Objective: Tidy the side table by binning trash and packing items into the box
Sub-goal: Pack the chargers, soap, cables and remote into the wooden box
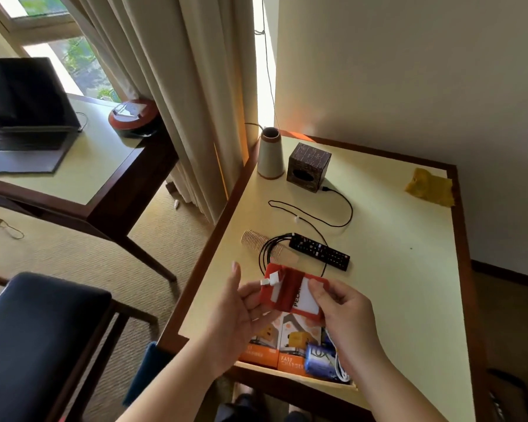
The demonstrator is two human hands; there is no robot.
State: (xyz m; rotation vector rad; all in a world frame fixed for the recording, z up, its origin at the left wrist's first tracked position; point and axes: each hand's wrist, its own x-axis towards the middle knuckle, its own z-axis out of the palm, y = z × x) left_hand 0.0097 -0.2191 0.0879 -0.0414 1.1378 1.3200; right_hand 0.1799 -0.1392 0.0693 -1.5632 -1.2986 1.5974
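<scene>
Above near end of side table (393,263): red packet (290,292) pinched between both hands, clear of the surface. Left hand (235,318) gripping packet's left edge w/ thumb and fingers, small white clip at that corner. Right hand (345,312) closed on packet's right edge, thumb on its white label. Directly below hands: box (287,374) at table's near edge, holding two orange charger cartons (290,351), a blue soap bar (319,357), white cord. On table beyond hands: black remote (319,254), black cable bundle (272,254) draped over a ribbed cup (256,240) lying on its side, just left of remote. Further back: second black cable (326,214), dark tissue box (308,166), pale vase (270,155) beside it. Yellow cloth (430,187) at far right corner, well apart from rest.
</scene>
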